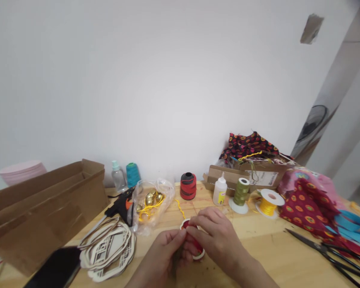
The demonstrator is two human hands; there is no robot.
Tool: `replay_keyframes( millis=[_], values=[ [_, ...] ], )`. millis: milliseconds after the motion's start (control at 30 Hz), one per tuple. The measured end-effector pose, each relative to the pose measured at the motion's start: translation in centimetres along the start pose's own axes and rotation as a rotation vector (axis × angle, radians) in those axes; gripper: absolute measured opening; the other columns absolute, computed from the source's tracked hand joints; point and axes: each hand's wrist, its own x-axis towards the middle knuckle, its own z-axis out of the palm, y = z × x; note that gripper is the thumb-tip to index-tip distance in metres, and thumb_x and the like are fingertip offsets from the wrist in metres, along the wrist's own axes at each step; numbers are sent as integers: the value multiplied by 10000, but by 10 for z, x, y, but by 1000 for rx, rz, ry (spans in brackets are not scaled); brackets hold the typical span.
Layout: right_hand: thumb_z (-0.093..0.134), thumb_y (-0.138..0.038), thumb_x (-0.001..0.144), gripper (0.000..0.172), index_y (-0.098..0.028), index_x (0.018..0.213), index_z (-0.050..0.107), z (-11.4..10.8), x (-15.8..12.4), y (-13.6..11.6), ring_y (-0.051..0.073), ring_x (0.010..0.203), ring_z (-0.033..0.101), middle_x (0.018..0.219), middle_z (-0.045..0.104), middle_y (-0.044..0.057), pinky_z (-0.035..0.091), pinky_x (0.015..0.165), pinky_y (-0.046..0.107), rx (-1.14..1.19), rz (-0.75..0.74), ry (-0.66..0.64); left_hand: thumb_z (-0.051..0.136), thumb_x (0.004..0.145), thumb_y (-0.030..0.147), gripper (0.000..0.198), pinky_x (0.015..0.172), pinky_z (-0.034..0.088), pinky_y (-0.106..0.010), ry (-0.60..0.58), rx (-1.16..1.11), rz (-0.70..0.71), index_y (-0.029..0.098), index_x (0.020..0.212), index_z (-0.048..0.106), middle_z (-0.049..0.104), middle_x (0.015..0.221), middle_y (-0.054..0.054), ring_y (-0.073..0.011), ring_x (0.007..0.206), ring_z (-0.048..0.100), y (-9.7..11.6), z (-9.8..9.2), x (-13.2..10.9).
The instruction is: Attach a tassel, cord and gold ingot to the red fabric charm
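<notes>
Both my hands meet over a small red ornament with a white rim at the table's front middle. A twisted yellow cord runs from its top end. My left hand pinches the ornament's left side, thumb on top. From the right, my right hand closes its fingertips on the upper part. Fingers cover much of the ornament, so its full shape is hidden. A dark greenish strip hangs below my left fingers, blurred.
Left stand a cardboard box, a dark phone, wooden cutouts, a glue gun and a bag of gold bells. Behind are a red thread spool and glue bottle. Right lie yellow cord, patterned fabric and scissors.
</notes>
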Motion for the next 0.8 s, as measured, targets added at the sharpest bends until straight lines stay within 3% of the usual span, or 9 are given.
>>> replay_keyframes(
  millis=[267,467,633,800],
  values=[
    [422,-203,846,153,-191,907,561,0,2,-4,166,793,477,906,627,25,381,669,299,10,-7,-58,604,699,280,258,454,348,-138,69,-85,25,79,539,622,586,484,-24,-52,433,479,1,1,0],
    [429,-111,771,262,-180,1002,532,1,3,-10,185,860,491,1022,590,72,433,711,324,229,81,-43,594,706,293,243,473,366,-157,74,-80,81,96,566,616,567,499,-11,-60,446,469,2,-1,1],
    [403,-63,763,395,-214,1123,460,3,0,-12,184,950,482,1069,544,89,425,780,346,395,175,82,563,729,293,250,480,381,-167,55,-5,140,113,564,617,559,500,-3,-78,467,502,5,2,-2],
    [522,-137,717,351,-211,1060,501,0,-1,-15,197,925,500,1001,545,90,432,767,339,429,260,166,559,726,309,230,508,403,-186,90,64,214,126,611,638,572,516,-4,-97,493,509,6,-1,-1]
  ],
)
